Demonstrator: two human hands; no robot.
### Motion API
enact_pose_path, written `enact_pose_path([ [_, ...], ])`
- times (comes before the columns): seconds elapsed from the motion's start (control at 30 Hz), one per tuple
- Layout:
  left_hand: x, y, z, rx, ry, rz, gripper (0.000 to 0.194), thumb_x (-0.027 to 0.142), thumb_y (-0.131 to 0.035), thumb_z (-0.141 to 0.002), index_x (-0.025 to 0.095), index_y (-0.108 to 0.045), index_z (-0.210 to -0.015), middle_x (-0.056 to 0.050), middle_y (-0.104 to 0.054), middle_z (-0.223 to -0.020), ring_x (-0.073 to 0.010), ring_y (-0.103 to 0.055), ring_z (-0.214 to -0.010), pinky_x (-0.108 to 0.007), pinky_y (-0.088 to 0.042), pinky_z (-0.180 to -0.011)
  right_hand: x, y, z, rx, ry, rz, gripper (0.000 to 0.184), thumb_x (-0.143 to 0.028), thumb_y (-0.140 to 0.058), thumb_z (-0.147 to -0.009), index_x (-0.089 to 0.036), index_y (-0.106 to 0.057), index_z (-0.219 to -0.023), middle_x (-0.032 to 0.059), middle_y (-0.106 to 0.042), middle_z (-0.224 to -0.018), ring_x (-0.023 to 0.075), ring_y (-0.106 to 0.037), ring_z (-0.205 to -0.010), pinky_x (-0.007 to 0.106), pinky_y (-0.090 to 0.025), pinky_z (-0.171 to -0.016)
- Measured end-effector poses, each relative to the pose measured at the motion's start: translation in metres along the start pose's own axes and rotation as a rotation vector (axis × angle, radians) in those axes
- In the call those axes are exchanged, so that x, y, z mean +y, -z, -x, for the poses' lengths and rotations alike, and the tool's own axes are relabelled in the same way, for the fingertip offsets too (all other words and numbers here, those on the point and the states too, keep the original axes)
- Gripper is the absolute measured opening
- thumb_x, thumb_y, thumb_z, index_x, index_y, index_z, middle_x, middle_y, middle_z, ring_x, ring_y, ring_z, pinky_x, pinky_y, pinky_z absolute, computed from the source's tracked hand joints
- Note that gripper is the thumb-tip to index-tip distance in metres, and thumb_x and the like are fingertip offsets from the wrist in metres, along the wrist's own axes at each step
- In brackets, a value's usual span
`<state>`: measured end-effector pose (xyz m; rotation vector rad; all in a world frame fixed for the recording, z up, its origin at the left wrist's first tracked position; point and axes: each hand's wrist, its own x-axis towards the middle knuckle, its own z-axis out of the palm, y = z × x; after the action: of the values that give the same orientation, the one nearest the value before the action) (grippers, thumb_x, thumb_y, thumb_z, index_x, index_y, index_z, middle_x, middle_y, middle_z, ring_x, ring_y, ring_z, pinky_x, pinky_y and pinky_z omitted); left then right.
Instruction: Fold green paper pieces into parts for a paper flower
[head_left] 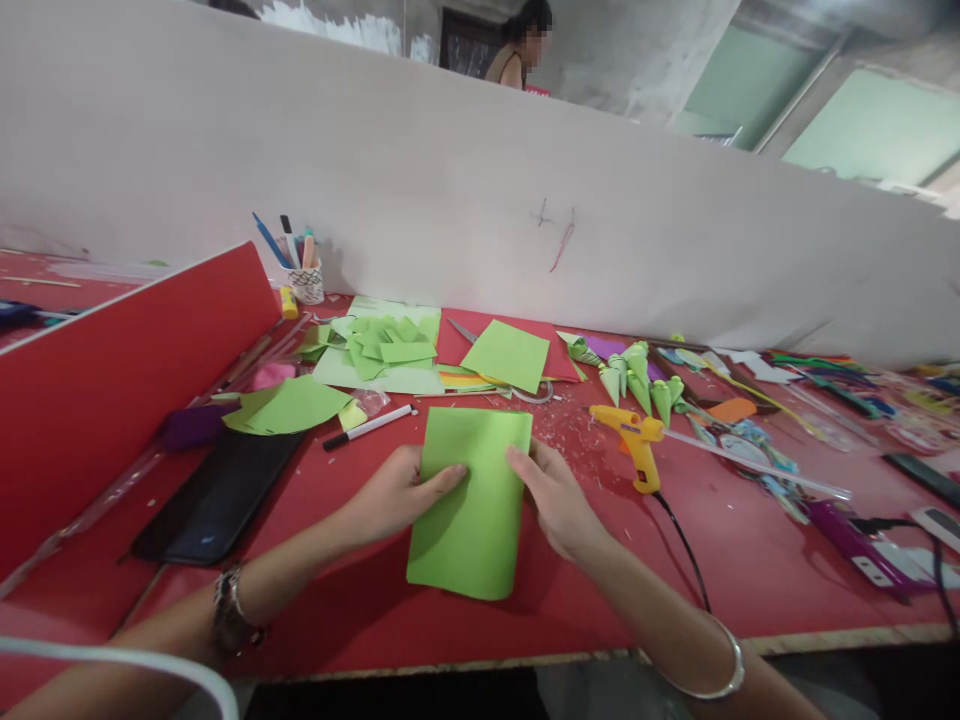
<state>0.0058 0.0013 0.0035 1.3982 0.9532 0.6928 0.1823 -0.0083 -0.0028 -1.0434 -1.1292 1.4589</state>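
Between my two hands is a green paper sheet (471,520), upright in outline and apparently folded, with a slightly curved lower edge. My left hand (397,495) grips its left side, the thumb lying on the front and the fingers behind. At the upper right edge my right hand (553,495) pinches the sheet, thumb in front. A black-and-white marker (370,427) lies just beyond my left hand. To the right of my right hand rests a yellow glue gun (634,440) with a clear glue stick (757,463) in its back.
Cut green paper pieces (390,345), a green square (508,355), and scissors (462,330) lie behind. Rolled green paper cones (637,378) are at right. A black phone (219,498) lies left, near a red divider (142,400). A pen cup (306,281) stands by the white partition (420,190); a person (521,50) is beyond.
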Motion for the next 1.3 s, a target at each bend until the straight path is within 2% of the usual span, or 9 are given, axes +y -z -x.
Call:
enact_pose_path([
  [0.33, -0.004, -0.002, -0.003, -0.028, 0.051, 0.048, 0.039, 0.047, -0.050, -0.077, 0.012, -0.059, -0.092, -0.007, -0.067, -0.087, -0.0210, -0.063, -0.077, -0.030, -0.050, -0.067, -0.002, -0.002, 0.001, 0.078, -0.028, 0.066, 0.032, -0.040, -0.060, -0.071, -0.019, -0.063, -0.095, 0.0047, -0.068, -0.087, 0.0208, -0.064, -0.074, 0.032, -0.050, -0.066],
  [0.57, -0.008, -0.002, -0.004, -0.007, 0.061, 0.031, 0.039, 0.048, -0.049, -0.077, 0.011, -0.061, -0.081, -0.006, -0.066, -0.073, -0.0188, -0.062, -0.067, -0.027, -0.050, -0.061, -0.002, -0.002, 0.002, 0.068, -0.030, 0.067, 0.032, -0.039, -0.061, -0.070, -0.019, -0.063, -0.095, 0.0054, -0.068, -0.087, 0.0220, -0.063, -0.077, 0.033, -0.050, -0.067],
  [0.77, -0.005, -0.003, -0.003, 0.030, 0.057, 0.044, 0.042, 0.049, -0.052, -0.074, 0.009, -0.062, -0.084, -0.007, -0.066, -0.070, -0.0204, -0.062, -0.068, -0.026, -0.049, -0.057, -0.010, 0.003, -0.003, 0.008, -0.015, 0.155, 0.034, -0.047, -0.056, -0.072, -0.016, -0.064, -0.085, 0.0041, -0.067, -0.076, 0.0194, -0.062, -0.067, 0.029, -0.047, -0.061],
  [0.97, -0.010, -0.003, -0.001, 0.033, 0.072, 0.034, 0.042, 0.049, -0.053, -0.073, 0.009, -0.062, -0.084, -0.006, -0.067, -0.071, -0.0189, -0.061, -0.063, -0.024, -0.047, -0.053, -0.014, 0.010, -0.011, 0.035, 0.059, 0.262, 0.036, -0.051, -0.050, -0.075, -0.018, -0.060, -0.065, -0.0002, -0.057, -0.056, 0.0152, -0.053, -0.053, 0.025, -0.041, -0.051],
  [1.3, -0.013, -0.006, -0.002, -0.049, 0.120, 0.181, 0.042, 0.050, -0.054, -0.074, 0.012, -0.062, -0.089, -0.008, -0.068, -0.086, -0.0194, -0.063, -0.073, -0.028, -0.050, -0.066, -0.010, 0.006, -0.011, 0.165, 0.144, 0.374, 0.041, -0.052, -0.046, -0.076, -0.016, -0.048, -0.057, -0.0028, -0.043, -0.049, 0.0090, -0.039, -0.045, 0.020, -0.032, -0.043],
])
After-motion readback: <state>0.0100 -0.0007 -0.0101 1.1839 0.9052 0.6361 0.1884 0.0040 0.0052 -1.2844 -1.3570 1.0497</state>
